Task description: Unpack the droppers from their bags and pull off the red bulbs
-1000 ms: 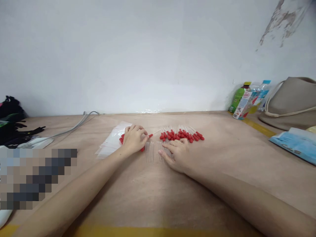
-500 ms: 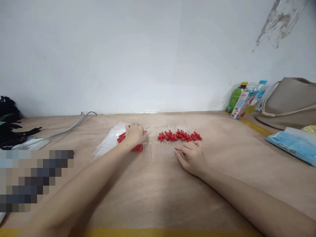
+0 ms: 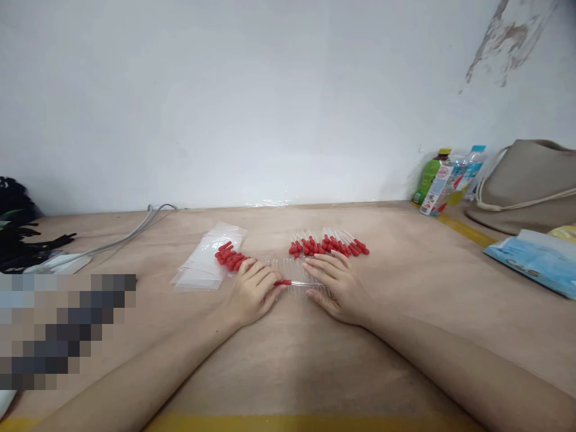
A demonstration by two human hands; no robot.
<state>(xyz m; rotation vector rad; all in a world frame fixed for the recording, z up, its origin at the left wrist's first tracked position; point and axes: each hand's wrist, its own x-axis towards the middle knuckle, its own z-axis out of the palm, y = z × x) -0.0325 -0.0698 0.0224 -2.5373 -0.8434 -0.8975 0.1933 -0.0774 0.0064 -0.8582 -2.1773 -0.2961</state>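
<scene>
My left hand (image 3: 256, 291) pinches a red rubber bulb (image 3: 283, 282), its tip pointing right between thumb and fingers. From that bulb a clear glass dropper tube (image 3: 302, 283) runs across to my right hand (image 3: 339, 285), whose thumb and fingers close round its far end. Bulb and tube meet end to end; how deep the tube sits I cannot tell. Beneath and behind the hands lies a row of loose glass tubes (image 3: 284, 264), partly covered. Loose red bulbs (image 3: 229, 258) are heaped just left of my left hand.
Several droppers with red bulbs (image 3: 330, 245) lie behind my right hand. Clear plastic bags (image 3: 200, 264) are stacked at left, near a grey cable (image 3: 126, 234). Bottles (image 3: 434, 183), a drawstring bag (image 3: 524, 186) and a blue tissue pack (image 3: 533, 264) stand or lie at right.
My left hand has come from the bulb heap toward me and rightward, carrying a red bulb. My right hand, earlier over the tubes, now holds one lined up with that bulb.
</scene>
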